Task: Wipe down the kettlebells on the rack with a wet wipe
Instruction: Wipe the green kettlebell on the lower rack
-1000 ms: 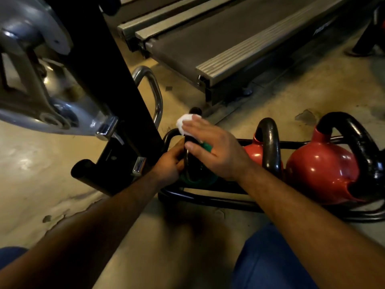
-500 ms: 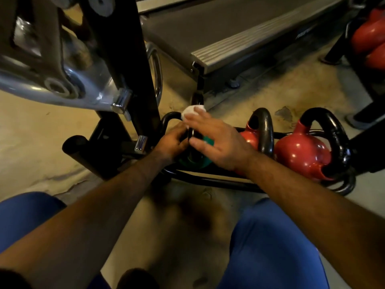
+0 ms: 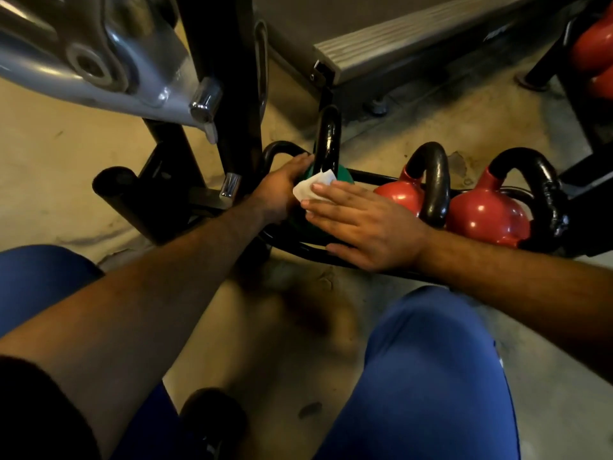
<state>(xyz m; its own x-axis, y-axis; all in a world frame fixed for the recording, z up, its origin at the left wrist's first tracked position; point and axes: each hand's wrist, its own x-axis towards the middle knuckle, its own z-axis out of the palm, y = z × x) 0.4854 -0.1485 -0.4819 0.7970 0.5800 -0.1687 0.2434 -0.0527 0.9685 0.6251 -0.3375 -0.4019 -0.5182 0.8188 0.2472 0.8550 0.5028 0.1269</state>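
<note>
Kettlebells sit in a low black rack (image 3: 298, 250) on the floor, and the green kettlebell (image 3: 343, 175) at its left end is the one being cleaned. At about 9 o'clock from its black handle (image 3: 327, 141) the left hand (image 3: 282, 190) cups the green body, fingers curled against it, likely to keep it from rolling. The right hand (image 3: 361, 224) lies flat, fingers straight, pressing the wet wipe (image 3: 310, 189) onto the near face so the cloth spreads wide. Two red kettlebells (image 3: 484, 217) wait at 3 o'clock, seemingly untouched. Most of the green body is hidden under both hands, and only a white corner of the wipe shows. More red shapes at 1 o'clock are cut off by the frame edge.
</note>
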